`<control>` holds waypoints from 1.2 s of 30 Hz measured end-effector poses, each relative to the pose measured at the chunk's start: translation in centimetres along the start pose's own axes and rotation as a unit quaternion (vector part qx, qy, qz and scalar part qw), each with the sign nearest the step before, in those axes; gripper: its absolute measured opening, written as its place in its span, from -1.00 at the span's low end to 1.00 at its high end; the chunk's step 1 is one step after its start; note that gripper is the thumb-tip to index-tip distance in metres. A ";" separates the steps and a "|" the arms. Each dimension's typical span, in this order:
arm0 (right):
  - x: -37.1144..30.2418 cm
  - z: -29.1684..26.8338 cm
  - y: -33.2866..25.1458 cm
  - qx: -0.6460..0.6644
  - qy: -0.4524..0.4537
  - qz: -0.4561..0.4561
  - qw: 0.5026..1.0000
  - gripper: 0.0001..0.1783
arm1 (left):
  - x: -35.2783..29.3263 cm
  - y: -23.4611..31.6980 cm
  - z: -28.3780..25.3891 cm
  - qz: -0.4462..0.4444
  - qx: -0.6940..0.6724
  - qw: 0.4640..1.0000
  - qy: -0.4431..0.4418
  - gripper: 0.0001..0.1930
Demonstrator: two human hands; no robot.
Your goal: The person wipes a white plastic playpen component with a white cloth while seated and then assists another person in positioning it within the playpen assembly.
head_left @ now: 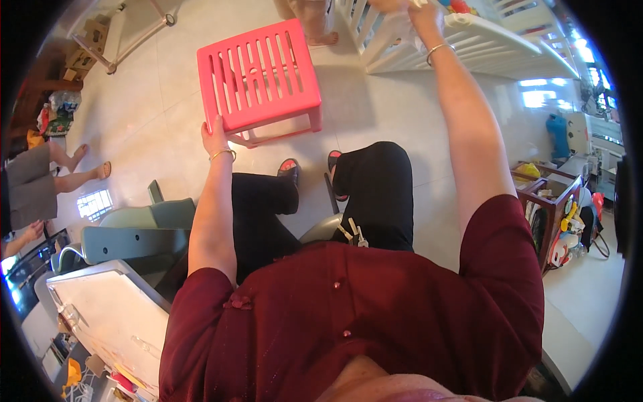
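A pink plastic stool (271, 115) with a slotted seat stands on the floor in front of me. At its near left corner, my left hand (215, 137) grips the seat's edge, with a bangle at the wrist. Stretched far forward and right, my right hand (426, 23) is beside a white slatted railing (462, 43). Its fingers are closed around something small and whitish, cut off by the picture's upper edge. Just left of it is a blurred patch of skin (388, 5), and I cannot tell whose it is.
Another person's bare legs (315, 23) stand behind the stool. At far left, someone in grey shorts (28, 184) is near. A green chair (134, 238) and a white board-like top (110, 315) are at my left. A brown wooden cart (552, 194) with odds and ends stands right.
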State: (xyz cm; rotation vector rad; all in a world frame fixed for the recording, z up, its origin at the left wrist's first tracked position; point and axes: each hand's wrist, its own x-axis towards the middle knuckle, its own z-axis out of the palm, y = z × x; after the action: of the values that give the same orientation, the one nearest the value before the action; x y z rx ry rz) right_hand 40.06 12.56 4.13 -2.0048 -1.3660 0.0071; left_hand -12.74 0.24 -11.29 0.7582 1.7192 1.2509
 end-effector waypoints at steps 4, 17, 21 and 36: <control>0.5 2.6 -0.5 0.110 0.080 -0.027 0.990 -0.52 | 0.0 2.0 -0.2 0.034 0.009 0.995 0.091 -0.27; 7.3 -4.3 6.0 -0.139 -0.027 -0.154 0.978 -0.80 | -0.3 2.7 2.4 0.007 0.017 1.000 -0.016 -0.49; 6.9 -6.7 2.2 -0.295 0.094 -0.211 0.927 -0.72 | -0.2 2.3 0.3 0.023 0.026 0.999 0.011 -0.48; 9.2 -10.0 5.7 -0.459 -0.108 -0.167 0.866 -0.81 | -0.4 1.9 0.3 0.038 0.041 0.998 0.027 -0.48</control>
State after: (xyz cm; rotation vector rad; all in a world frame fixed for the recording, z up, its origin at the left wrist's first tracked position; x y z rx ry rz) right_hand 52.45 13.56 11.91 -2.5087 -2.1123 -0.7255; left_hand -12.31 0.59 -9.35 0.8535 1.8096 1.2685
